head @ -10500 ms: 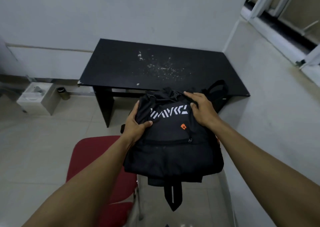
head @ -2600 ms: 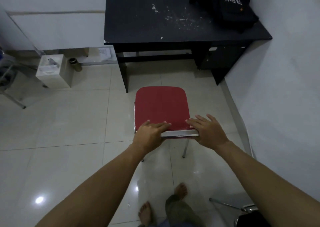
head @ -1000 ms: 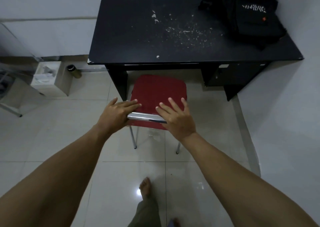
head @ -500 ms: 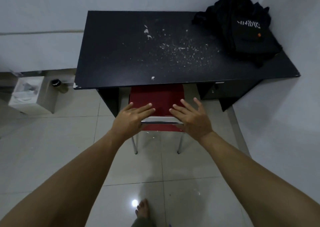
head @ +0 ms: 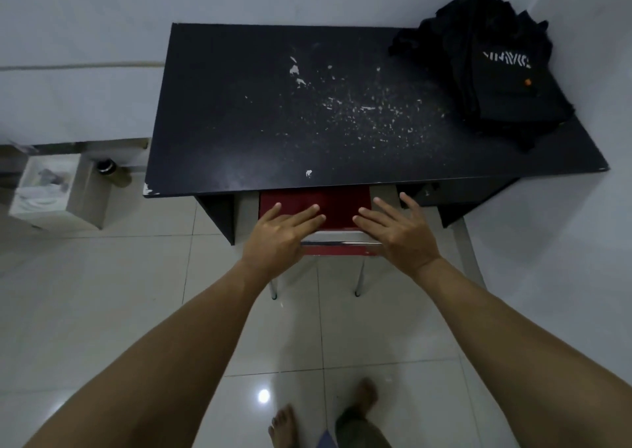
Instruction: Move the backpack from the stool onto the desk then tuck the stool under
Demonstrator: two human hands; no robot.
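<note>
The fingers (head: 301, 215) of the left hand (head: 278, 239) and those of the right hand (head: 398, 234) are extended and spread, lying flat on the near edge of the red stool (head: 325, 204) without gripping it. The stool's seat sits largely beneath the front edge of the black desk (head: 239, 122), its chrome rim and two near legs still exposed. The black backpack (head: 496, 71) rests on the desk's far right corner, well apart from both hands.
</note>
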